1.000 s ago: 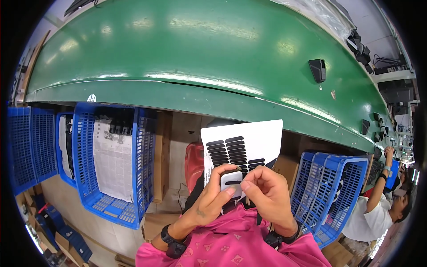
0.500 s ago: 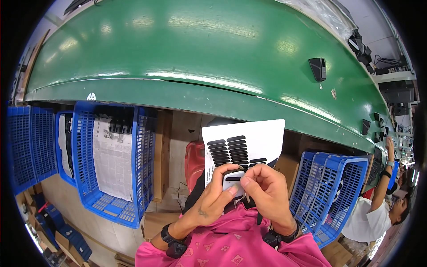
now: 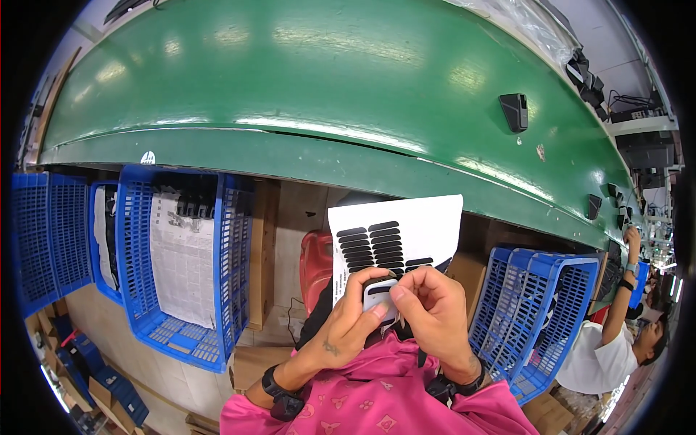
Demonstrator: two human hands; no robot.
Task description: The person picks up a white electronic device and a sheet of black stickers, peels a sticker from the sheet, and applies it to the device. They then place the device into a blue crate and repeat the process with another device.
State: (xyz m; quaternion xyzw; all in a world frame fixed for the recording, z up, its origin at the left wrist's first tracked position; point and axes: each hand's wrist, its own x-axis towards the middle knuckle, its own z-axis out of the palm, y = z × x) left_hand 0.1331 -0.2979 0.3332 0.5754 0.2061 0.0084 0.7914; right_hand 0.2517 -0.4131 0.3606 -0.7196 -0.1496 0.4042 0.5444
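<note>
My left hand (image 3: 348,317) is closed around a small rounded device (image 3: 378,298) with a white face and a black strip near its upper end. The left thumb presses on the white face. My right hand (image 3: 438,313) is curled at the device's right edge, thumb and forefinger pinched together beside the black strip. What lies between those fingertips is too small to make out. Beyond both hands, over my lap, lies a white sheet (image 3: 428,221) with rows of black oval stickers (image 3: 384,243). Its near part is hidden behind my hands.
A long green worktable (image 3: 326,80) runs across in front, bearing a black wedge-shaped part (image 3: 514,112) and smaller dark parts farther right. Blue crates (image 3: 225,275) stand at left, another blue crate (image 3: 558,290) at right. A red stool (image 3: 315,264) is below; a person (image 3: 598,355) works at far right.
My hands and the device stay almost in place, with only a slight shift of the fingers. The co-worker's hand at far right has come down a little. The whole view has shifted slightly.
</note>
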